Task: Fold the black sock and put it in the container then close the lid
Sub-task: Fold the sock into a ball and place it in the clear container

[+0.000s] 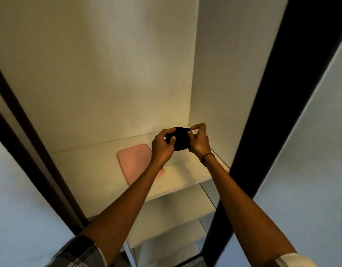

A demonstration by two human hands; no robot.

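A bunched black sock (180, 140) hangs above the white shelf (93, 170), held between both hands. My left hand (162, 145) pinches its left side with fingers and thumb. My right hand (199, 140) grips its right side, a dark band on that wrist. A flat pink lid (134, 162) lies on the shelf just left of and below my hands; my left forearm covers its near right corner. No container body shows in this view.
The shelf sits inside a white cupboard with a back wall (100, 74) and a right side wall (224, 83) close to my right hand. A dark frame (278, 112) runs down the right. Lower shelves (176, 214) show beneath.
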